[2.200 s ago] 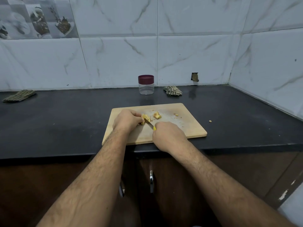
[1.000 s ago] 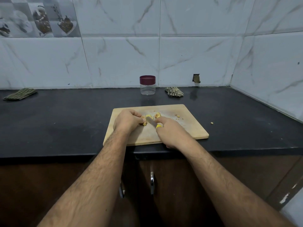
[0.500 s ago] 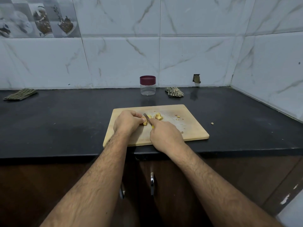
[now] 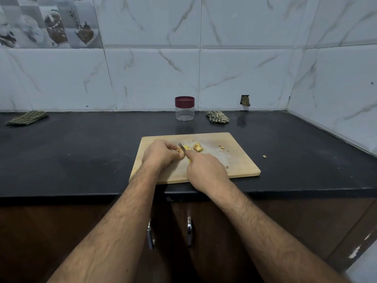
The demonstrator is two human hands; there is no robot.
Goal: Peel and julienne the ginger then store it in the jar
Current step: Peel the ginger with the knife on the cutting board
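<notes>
Left hand (image 4: 158,155): fingers curled down, pinning a ginger piece (image 4: 180,153) to the board (image 4: 234,160); the fingertips cover most of that piece.
Right hand (image 4: 206,169): fist closed round a knife (image 4: 182,149), forefinger stretched along its spine; only a sliver of yellow handle shows under the hand.
Knife: blade tip points to 11 o'clock, lying right against the held piece, between it and a pale slice.
Ginger: held piece near the board's middle; a loose chunk (image 4: 198,148) just to 2 o'clock of the blade; small scraps (image 4: 222,148) further toward 3 o'clock; one crumb (image 4: 264,156) off the board on the counter (image 4: 81,150).
Jar (image 4: 184,108): at 12 o'clock from the board, well apart, by the wall, upright, maroon lid on, looks clear inside.
Cloths: one folded (image 4: 26,117) at far 10 o'clock, one crumpled (image 4: 217,116) at 1 o'clock beside the jar.
Hard to tell: whether the blade edge is into the ginger or just touching; whether any skin remains on the held piece.
Cut off: both arms run out at the bottom edge.
</notes>
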